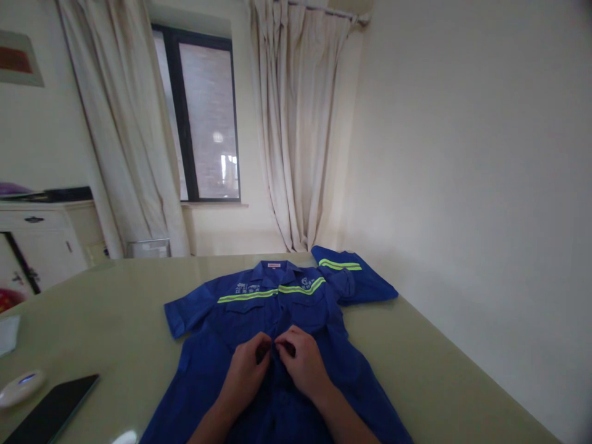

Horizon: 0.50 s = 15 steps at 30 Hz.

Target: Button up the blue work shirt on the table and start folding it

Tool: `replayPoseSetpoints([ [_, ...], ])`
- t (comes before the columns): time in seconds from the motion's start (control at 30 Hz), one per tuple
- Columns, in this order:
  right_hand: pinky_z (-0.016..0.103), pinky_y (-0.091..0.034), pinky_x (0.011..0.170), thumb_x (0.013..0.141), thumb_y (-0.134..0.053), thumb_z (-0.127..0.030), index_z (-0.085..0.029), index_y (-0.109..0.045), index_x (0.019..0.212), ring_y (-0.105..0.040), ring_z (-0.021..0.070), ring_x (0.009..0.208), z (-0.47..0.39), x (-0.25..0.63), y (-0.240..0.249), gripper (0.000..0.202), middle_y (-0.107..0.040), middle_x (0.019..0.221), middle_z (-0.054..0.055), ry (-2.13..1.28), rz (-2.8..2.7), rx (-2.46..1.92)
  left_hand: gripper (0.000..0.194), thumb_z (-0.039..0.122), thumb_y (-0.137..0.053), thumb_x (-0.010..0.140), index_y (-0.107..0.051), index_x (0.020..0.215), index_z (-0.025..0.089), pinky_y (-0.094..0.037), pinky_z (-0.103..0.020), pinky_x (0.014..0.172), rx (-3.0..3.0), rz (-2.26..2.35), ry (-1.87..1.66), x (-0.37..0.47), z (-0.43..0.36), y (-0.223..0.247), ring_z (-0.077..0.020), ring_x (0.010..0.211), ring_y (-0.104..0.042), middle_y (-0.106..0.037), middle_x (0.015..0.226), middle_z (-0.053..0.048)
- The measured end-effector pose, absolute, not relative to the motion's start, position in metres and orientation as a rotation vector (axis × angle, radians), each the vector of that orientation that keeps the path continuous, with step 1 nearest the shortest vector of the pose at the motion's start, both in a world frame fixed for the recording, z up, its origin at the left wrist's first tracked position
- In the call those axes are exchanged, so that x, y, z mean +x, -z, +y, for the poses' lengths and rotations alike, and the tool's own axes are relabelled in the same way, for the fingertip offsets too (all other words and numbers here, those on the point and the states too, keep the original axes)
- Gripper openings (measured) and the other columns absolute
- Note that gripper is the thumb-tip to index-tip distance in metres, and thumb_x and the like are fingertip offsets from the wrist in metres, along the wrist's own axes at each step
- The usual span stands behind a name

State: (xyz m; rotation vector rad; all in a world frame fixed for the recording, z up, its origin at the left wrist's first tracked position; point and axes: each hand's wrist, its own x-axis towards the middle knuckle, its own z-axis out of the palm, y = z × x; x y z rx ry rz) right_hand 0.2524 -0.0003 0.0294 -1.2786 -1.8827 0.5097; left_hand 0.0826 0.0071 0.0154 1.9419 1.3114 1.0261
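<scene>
Pale green table [439, 370] filled the lower frame, cream walls and a curtained window [203, 117] behind. Left hand [247, 370] and right hand [303, 364] met at the centre front of a blue work shirt [217, 370], fingertips pinched together on the placket, both closed on the fabric; what exactly sat between the fingers was too small to tell. Hands touched each other at the fingertips. Shirt lay flat, face up, directly under both hands, collar [275, 266] away from them at the far side. Just beyond the hands ran a yellow-green reflective stripe [271, 293] across the chest. Short sleeve spread out to the left of the left hand. Beyond and to the right of the right hand lay a second blue garment [356, 280], folded, with its own reflective stripes, touching the shirt's shoulder. Well to the left of the left hand: a dark phone [53, 410] and a white oval device [21, 388] near the table edge. Farther left stood a white cabinet [41, 246].
</scene>
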Motion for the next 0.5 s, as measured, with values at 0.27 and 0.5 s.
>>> replayPoseSetpoints([
  [0.27,0.021,-0.044,0.073,0.088,-0.061,-0.014,-0.024,-0.073,0.088,-0.064,0.0136,0.081,0.003,0.253,-0.028,0.016,-0.068,0.092,0.0,-0.478,-1.914,-1.378,0.026,0.037,-0.05,0.093,-0.071,0.088,0.021,-0.044,-0.026,0.068,1.903,1.264,-1.037,0.083,0.009,-0.016,-0.0195,0.075,-0.065,-0.072,0.079,-0.002],
  [0.5,0.022,-0.044,0.078,0.092,-0.059,-0.017,-0.026,-0.072,0.092,-0.065,0.0142,0.087,0.0,0.254,-0.028,0.015,-0.067,0.096,-0.001,-0.416,-1.978,-1.399,0.031,0.048,-0.063,0.084,-0.071,0.083,0.018,-0.046,-0.028,0.068,1.735,1.238,-1.025,0.079,0.023,-0.008,-0.0202,0.074,-0.064,-0.073,0.078,-0.003],
])
